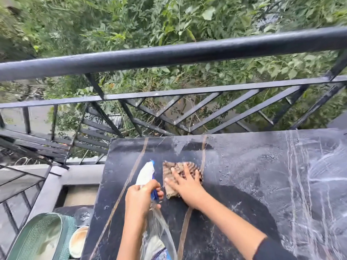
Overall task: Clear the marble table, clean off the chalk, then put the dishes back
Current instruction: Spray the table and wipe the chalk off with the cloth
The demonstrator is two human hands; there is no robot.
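Black marble table [234, 186], chalk smears [317, 177], balcony railing [169, 53]

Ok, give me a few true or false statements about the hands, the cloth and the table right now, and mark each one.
1. The left hand grips the spray bottle. True.
2. The right hand lifts the cloth into the air. False: it presses the cloth flat on the marble table.
3. White chalk smears show on the table's right part. True.
4. A dish stands on the tabletop. False: the one dish in view lies lower, off the table's left edge.
5. The railing is white. False: it is black.
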